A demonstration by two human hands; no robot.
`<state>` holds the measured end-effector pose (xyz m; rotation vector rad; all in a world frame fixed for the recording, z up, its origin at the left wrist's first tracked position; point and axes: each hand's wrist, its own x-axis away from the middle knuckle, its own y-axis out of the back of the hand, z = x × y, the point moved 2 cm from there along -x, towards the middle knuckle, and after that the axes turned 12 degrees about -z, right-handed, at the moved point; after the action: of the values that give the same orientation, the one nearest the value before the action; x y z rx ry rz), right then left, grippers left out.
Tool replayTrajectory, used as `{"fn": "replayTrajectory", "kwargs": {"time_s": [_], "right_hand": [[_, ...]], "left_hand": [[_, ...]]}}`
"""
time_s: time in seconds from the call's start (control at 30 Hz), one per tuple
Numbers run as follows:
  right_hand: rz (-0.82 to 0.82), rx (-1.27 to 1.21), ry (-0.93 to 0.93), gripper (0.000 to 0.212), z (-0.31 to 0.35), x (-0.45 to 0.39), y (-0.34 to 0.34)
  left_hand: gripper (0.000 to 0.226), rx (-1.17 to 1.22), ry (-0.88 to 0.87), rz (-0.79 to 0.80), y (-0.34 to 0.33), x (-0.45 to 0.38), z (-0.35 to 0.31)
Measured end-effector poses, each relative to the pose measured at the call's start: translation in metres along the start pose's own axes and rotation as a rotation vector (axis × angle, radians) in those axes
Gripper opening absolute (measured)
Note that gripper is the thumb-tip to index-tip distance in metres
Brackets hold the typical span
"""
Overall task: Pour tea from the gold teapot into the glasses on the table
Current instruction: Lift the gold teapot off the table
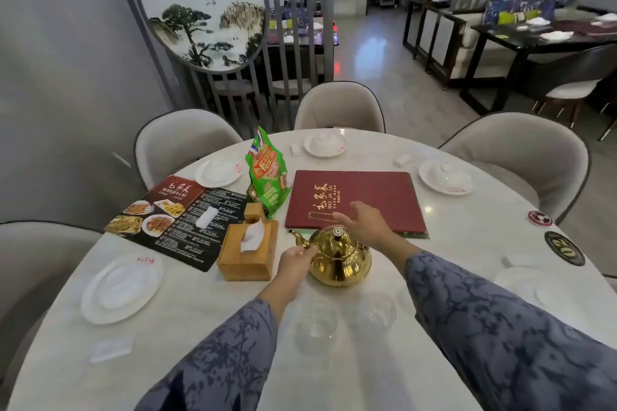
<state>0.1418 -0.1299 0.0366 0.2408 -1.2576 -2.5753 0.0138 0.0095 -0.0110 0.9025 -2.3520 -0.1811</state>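
Currently gold teapot [340, 257] sits upright on worktop [467, 237], spout pointing left. Left hand [295, 259] touches spout side, grip unclear; right hand [364, 222] open just beyond lid. Glasses [315, 327] nearer the person.

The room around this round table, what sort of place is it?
Most likely a Chinese restaurant dining room. A red menu folder and a photo menu of dishes lie on the table, white place settings face the chairs, and a gold teapot is under the person's hands.
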Motion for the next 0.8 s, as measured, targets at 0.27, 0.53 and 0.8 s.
{"fn": "replayTrajectory", "kwargs": {"time_s": [0.27,0.53,0.8], "right_hand": [[0.158,-0.256,-0.092,0.056,-0.011,-0.028,-0.018],[0.024,-0.463,-0.228,0.054,-0.019,-0.021,-0.023],[-0.076,-0.557,-0.151,0.049,-0.006,0.002,0.014]], "left_hand": [[0.069,0.034,0.154,0.062,-0.037,-0.027,0.016],[0.098,0.197,0.225,0.060,-0.058,-0.050,0.029],[0.080,0.156,0.175,0.024,-0.046,-0.003,-0.003]]}}
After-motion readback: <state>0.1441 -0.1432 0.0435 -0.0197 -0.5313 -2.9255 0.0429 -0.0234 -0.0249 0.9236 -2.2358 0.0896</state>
